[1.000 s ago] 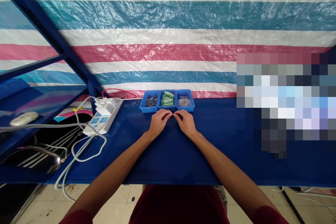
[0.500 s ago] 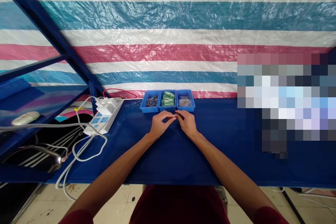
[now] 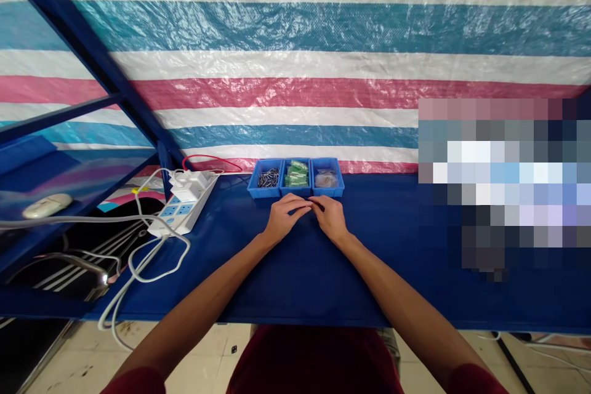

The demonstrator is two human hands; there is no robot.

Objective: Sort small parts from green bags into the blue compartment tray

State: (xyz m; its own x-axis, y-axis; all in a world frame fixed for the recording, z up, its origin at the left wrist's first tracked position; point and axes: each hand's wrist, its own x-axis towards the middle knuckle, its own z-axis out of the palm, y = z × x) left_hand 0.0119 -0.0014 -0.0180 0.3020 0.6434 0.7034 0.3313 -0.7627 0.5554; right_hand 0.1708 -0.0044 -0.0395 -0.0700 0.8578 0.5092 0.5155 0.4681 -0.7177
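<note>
We see the left hand (image 3: 287,217) and right hand (image 3: 330,217) curled on the blue table (image 3: 388,265), fingertips almost meeting just in front of three blue plastic trays; whether they pinch something tiny we cannot tell. The left tray (image 3: 265,193) holds small dark metal pieces (image 3: 268,178), the middle tray (image 3: 296,194) green packets (image 3: 296,173), and the right tray (image 3: 327,194) a clear bag (image 3: 325,179). A white power strip (image 3: 182,212) sits further left, its plugs in place.
</note>
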